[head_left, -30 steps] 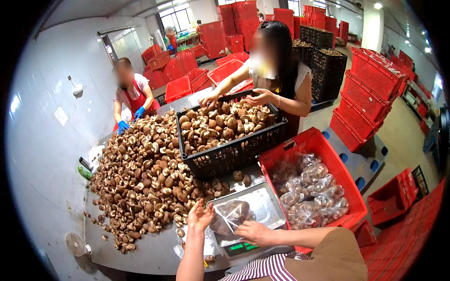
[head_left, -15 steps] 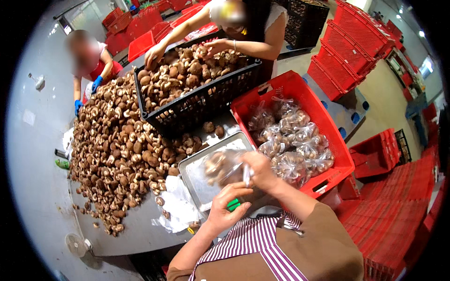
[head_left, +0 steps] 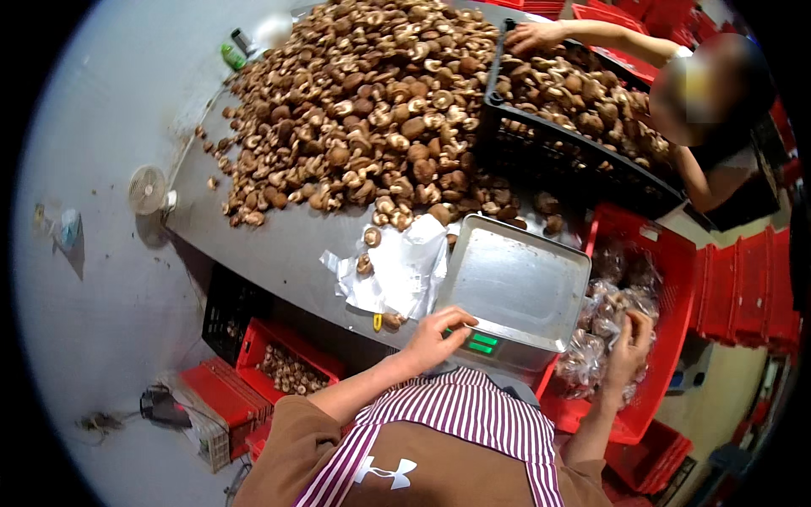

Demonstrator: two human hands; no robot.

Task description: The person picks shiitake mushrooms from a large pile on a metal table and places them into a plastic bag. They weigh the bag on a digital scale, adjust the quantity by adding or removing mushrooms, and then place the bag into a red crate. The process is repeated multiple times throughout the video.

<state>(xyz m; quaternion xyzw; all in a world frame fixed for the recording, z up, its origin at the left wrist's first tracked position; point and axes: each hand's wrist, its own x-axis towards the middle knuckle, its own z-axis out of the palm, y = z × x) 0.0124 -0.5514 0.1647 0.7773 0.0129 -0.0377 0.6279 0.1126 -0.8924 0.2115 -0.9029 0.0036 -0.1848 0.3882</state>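
Observation:
My left hand [head_left: 439,332] rests on the front of a metal weighing scale [head_left: 513,287], fingers apart beside its green display [head_left: 482,344]; the scale pan holds nothing. My right hand [head_left: 629,345] reaches into the red crate [head_left: 672,262] at my right, touching the clear bags of mushrooms [head_left: 604,325] packed inside; whether it grips one I cannot tell. A large heap of brown mushrooms [head_left: 363,110] covers the steel table [head_left: 270,245] beyond the scale.
A black crate [head_left: 574,148] of mushrooms stands behind the scale, where another person [head_left: 710,101] reaches in with one hand [head_left: 532,35]. Clear plastic bags [head_left: 397,270] lie left of the scale. Red crates [head_left: 287,372] sit under the table and stacked at right [head_left: 752,287].
The bag of mushrooms that lay on the scale pan is gone from it. My right hand has moved into the red crate, my left hand stays at the scale's front.

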